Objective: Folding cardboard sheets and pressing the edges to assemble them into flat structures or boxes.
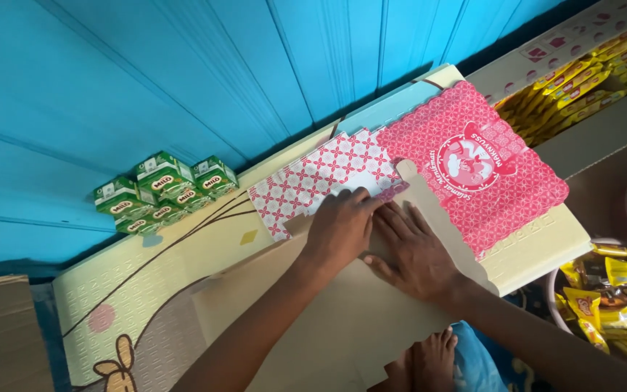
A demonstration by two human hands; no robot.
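While both hands press flat on it, the unfolded cardboard box, plain brown inside and red-and-white patterned outside, lies spread across a pale yellow mat on the floor. At about nine o'clock from the hands, against the blue wall, sits a cluster of small green drink cartons on the mat's far edge. Farther left, at eight o'clock, a piece of brown cardboard lies off the mat.

The left hand rests palm down at the middle of the box, fingers together and pointing toward one o'clock, their tips on a small flap where the brown inner face meets the white panel with red crosses. It pins the card and grasps nothing. Just beside it, touching at the fingers, the right hand lies flat with fingers spread toward eleven o'clock, likewise only pressing the brown card.

At one o'clock from the hands the box's red panel with a round printed emblem lies face up. Bare toes show at six o'clock. At two o'clock an open carton holds yellow packets; at four o'clock a white bowl holds more yellow sachets.
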